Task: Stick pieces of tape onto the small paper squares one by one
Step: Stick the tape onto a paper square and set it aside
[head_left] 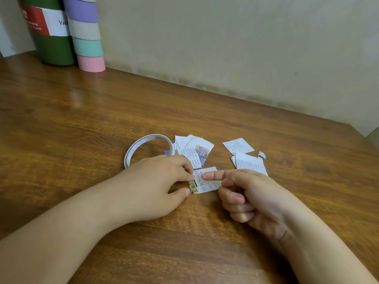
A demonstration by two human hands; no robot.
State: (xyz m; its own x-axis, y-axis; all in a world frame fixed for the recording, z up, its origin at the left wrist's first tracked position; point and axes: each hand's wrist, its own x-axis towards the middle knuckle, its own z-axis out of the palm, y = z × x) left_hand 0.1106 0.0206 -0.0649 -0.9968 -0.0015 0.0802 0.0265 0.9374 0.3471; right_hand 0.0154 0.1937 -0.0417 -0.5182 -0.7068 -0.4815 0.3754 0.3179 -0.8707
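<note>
While the left hand (155,187) pins the left edge of a printed paper square (205,181) to the wooden table (102,119) with thumb and fingertips, the right hand (252,199) presses its outstretched index finger (213,175) onto the top of that same square — the other right fingers are curled in, holding nothing that can be seen. Whether a piece of tape lies under the fingertip cannot be told. This square sits near the middle of the table, toward its front edge. Just behind it lies a small heap of paper squares (194,150), and a second group of paper pieces (244,156) lies to the right, nearer the table's right edge. A roll of tape (143,146) lies flat behind the left hand, touching no paper. At the back left corner stand a green canister (51,44) and a pastel-striped tube (86,33), side by side against the wall.
</note>
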